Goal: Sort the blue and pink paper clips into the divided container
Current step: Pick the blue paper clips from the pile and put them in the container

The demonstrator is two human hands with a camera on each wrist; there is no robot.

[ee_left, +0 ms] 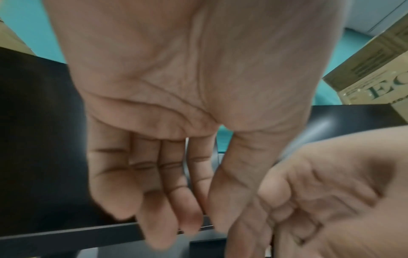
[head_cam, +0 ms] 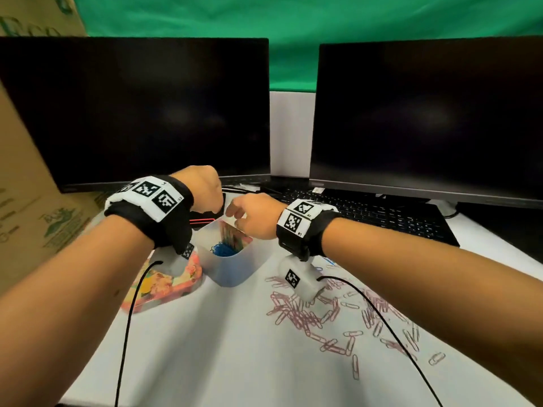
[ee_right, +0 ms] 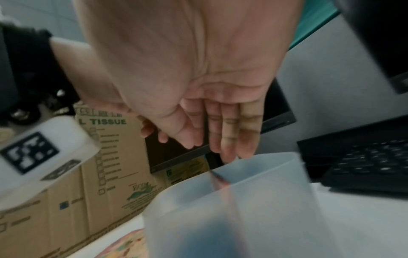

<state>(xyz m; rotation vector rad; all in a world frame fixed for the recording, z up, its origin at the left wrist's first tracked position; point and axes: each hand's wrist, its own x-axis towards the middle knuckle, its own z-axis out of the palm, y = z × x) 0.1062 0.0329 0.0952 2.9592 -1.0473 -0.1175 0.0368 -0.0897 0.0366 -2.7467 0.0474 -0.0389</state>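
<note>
A translucent divided container (head_cam: 235,274) stands mid-table, with blue paper clips (head_cam: 224,249) in its near compartment and a colourful divider card (head_cam: 235,235) behind them. Pink paper clips (head_cam: 305,315) lie scattered on the white table to its right. Both hands hover over the container's far side. My left hand (head_cam: 218,204) hangs with loosely bent fingers, and no clip shows in the left wrist view (ee_left: 198,214). My right hand (head_cam: 235,219) points its nearly straight fingers (ee_right: 229,139) down at the container's rim (ee_right: 253,157), holding nothing I can see. The wrist views are blurred.
A patterned pink box (head_cam: 164,286) sits left of the container. Two dark monitors (head_cam: 141,113) stand behind, with a black keyboard (head_cam: 382,215) under the right one. A cardboard carton (head_cam: 26,201) closes off the left side. Black wrist cables (head_cam: 126,333) trail over the table.
</note>
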